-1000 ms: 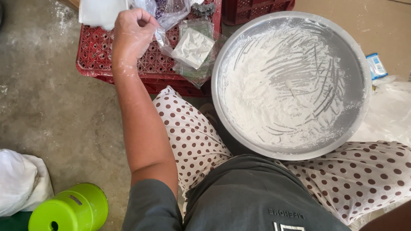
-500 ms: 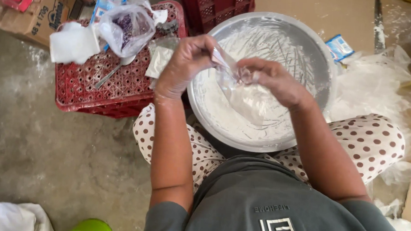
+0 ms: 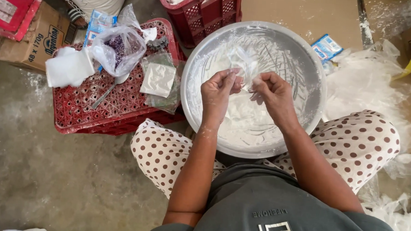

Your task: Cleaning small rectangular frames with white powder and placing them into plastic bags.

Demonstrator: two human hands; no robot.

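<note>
My left hand (image 3: 219, 87) and my right hand (image 3: 272, 91) are together over a large round metal tray (image 3: 309, 64) dusted with white powder. Between their fingertips they pinch a small clear plastic bag (image 3: 244, 68), each hand gripping one side of it. The tray rests across my lap, over trousers with brown dots (image 3: 158, 150). White powder coats both hands and lies heaped in the tray's near half (image 3: 247, 122).
An upturned red plastic crate (image 3: 76, 114) at my left carries a white pad (image 3: 69, 68), a clear bag with dark purple bits (image 3: 118, 49), a flat clear packet (image 3: 157, 79) and a metal utensil (image 3: 104, 96). Another red crate (image 3: 205, 14) stands behind. Cardboard box (image 3: 28, 38) far left; crumpled plastic (image 3: 368, 85) right.
My left hand left the red crate and came over the tray, where my right hand joined it on the small clear bag. The camera view has shifted so the crate appears further left.
</note>
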